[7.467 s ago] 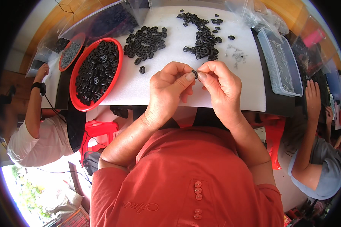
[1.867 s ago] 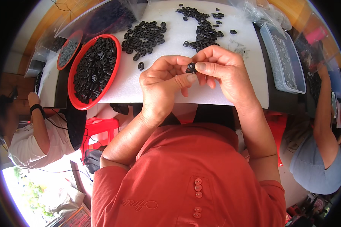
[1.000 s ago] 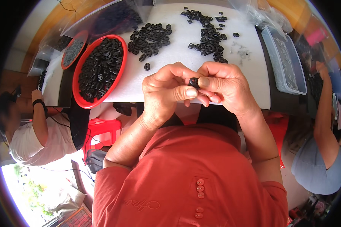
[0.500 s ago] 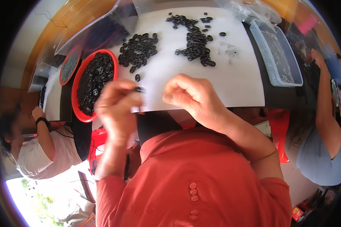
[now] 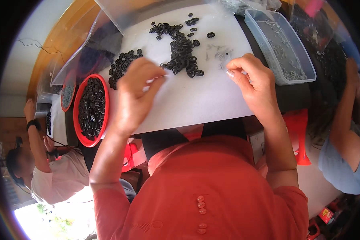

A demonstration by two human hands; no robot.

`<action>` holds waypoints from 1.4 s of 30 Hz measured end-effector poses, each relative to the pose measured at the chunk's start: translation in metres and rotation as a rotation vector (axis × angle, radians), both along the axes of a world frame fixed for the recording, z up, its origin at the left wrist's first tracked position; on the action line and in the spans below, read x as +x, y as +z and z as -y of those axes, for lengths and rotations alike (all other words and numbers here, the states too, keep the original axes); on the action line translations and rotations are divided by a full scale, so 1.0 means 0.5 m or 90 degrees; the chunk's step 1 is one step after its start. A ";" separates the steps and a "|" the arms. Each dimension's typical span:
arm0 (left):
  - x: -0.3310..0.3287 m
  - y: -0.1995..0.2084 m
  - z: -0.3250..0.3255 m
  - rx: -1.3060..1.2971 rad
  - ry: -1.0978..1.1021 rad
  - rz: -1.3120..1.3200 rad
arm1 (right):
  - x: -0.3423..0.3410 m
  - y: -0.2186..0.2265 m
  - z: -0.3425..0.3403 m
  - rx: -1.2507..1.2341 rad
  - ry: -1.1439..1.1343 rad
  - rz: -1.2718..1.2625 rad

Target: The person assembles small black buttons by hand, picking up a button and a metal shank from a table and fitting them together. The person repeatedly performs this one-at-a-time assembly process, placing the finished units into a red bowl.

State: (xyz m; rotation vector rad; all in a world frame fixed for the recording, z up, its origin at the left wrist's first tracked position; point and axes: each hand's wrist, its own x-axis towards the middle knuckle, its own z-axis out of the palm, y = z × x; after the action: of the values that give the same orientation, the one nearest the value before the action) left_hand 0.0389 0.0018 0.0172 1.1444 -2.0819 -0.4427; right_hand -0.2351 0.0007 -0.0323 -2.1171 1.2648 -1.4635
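Note:
Thumb and fingers of my left hand (image 5: 136, 92) are pinched over the left part of a white work sheet (image 5: 192, 100). A small thin pale sliver (image 5: 165, 75) pokes out at their tips. Its kind I cannot make out. My right hand (image 5: 254, 82) is raised over the sheet's right part, thumb and forefinger drawn together. Whatever may be between them is hidden. Near its fingertips lie a few loose small silvery pins (image 5: 218, 52). Between the hands is a pile of small black oval pieces with holes (image 5: 182, 54). Another black pile (image 5: 122, 66) lies partly behind my left hand.
A red basin (image 5: 107, 100) full of black pieces stands at the left, by a smaller red bowl (image 5: 68, 96) of grey bits. At the right is a clear plastic box (image 5: 311, 80) of silvery pins. Co-workers sit left (image 5: 60, 176) and right (image 5: 344, 160).
My hands have moved apart, the right one toward the loose pins. The dark piece at my left fingertips no longer shows; a pale sliver does. The whole view has turned somewhat.

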 end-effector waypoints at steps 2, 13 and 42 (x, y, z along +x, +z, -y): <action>-0.057 -0.028 0.051 -0.095 -0.073 0.051 | -0.002 0.006 -0.001 0.042 0.027 0.050; -0.154 -0.062 0.147 -0.287 -0.077 0.367 | -0.026 -0.008 -0.001 0.093 0.078 0.176; -0.149 -0.054 0.144 -0.291 -0.133 0.363 | -0.032 -0.013 -0.009 0.117 0.087 0.215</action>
State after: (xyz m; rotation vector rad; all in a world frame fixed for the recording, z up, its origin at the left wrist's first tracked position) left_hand -0.0357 -0.0700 -0.0100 0.8380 -2.6202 0.3028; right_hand -0.2509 0.0052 -0.0387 -1.7142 1.0621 -1.5033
